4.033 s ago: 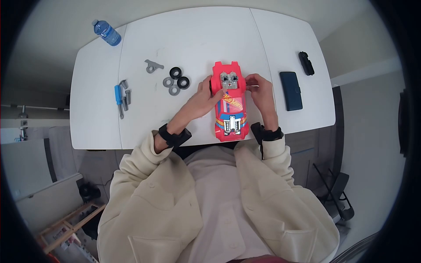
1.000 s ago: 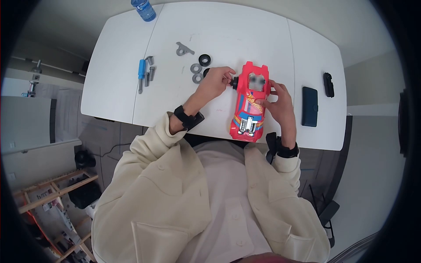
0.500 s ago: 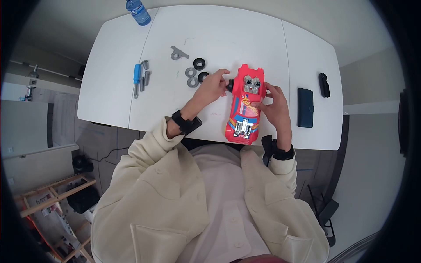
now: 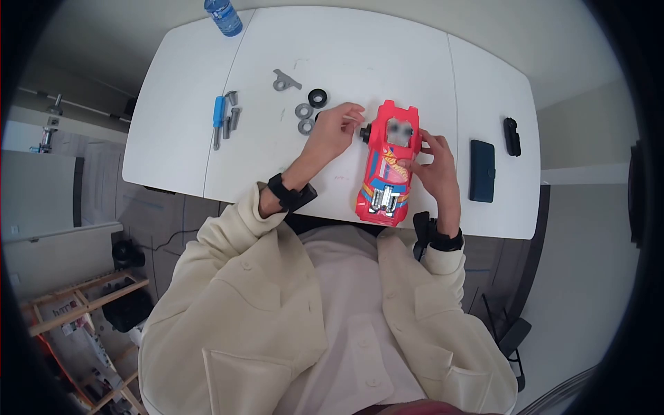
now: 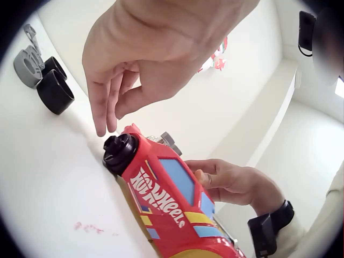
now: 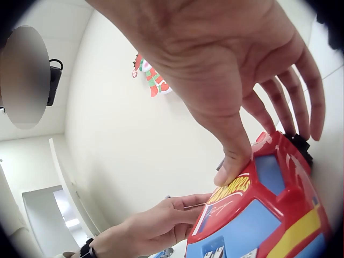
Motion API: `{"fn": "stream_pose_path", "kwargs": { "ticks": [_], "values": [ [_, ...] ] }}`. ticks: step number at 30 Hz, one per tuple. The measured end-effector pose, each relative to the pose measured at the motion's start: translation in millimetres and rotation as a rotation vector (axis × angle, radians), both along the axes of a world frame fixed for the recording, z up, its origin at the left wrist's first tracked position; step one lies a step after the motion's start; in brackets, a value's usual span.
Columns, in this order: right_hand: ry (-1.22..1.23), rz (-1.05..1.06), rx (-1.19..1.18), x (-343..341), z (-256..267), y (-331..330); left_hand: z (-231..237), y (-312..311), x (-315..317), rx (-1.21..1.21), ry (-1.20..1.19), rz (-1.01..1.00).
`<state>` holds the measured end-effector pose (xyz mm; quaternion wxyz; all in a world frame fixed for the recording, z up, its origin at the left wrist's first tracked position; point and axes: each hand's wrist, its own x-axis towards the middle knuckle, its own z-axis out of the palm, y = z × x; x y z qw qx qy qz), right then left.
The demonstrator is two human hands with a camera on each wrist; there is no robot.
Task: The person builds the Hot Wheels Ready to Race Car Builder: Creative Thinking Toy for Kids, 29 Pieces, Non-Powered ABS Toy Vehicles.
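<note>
A red toy car (image 4: 389,162) with yellow and blue stripes lies on the white table, its engine end away from the person. The right hand (image 4: 437,164) grips its right side, thumb on the roof and fingers at the front side, as the right wrist view (image 6: 242,70) shows. On the car's left side a black hub (image 5: 120,152) sticks out. Just above that hub the left hand (image 5: 145,59) hovers with relaxed fingers and holds nothing; a small gap parts its fingertips from the hub.
Left of the car lie black tyres (image 4: 317,98), grey rings (image 4: 303,111) and a grey wrench-like part (image 4: 286,80). Farther left are a blue screwdriver (image 4: 218,114) and grey bolts (image 4: 234,119). A bottle (image 4: 224,18) stands back left; a dark wallet-like case (image 4: 482,171) and black object (image 4: 512,136) lie right.
The left hand has drawn back slightly from the black hub, its fingers now off it. Four seconds ago this hand lay on the car. The right hand has since come onto the car's right side and roof.
</note>
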<state>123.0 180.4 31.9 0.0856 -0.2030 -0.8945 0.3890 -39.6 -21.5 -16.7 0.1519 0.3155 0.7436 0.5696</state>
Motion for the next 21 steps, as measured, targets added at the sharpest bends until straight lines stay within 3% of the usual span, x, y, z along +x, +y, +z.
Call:
{"fn": "stream_pose_path", "kwargs": {
  "ticks": [2,4,8,10,14,16,20,21],
  "values": [
    [-0.005,0.004,0.0,-2,4,-1,2,2,0,-0.01,0.002,0.106],
    [-0.006,0.004,-0.007,-2,2,0,2,2,-1,-0.269,0.044,-0.014],
    [-0.02,-0.005,-0.006,-2,2,0,2,6,4,-0.16,-0.011,-0.02],
    [-0.016,-0.007,-0.006,-2,0,0,5,6,7,0.085,0.062,0.046],
    [-0.015,-0.019,-0.03,-1,3,-1,-5,-2,0,-0.107,0.098,0.033],
    [-0.006,-0.002,-0.016,-2,-1,2,-10,-2,-6,-0.236,-0.07,-0.1],
    [0.009,0.004,-0.016,-1,-3,3,-7,7,2,-0.157,-0.216,-0.089],
    [0.007,0.002,-0.016,0,-2,2,-5,6,5,-0.08,0.088,-0.032]
  ]
}}
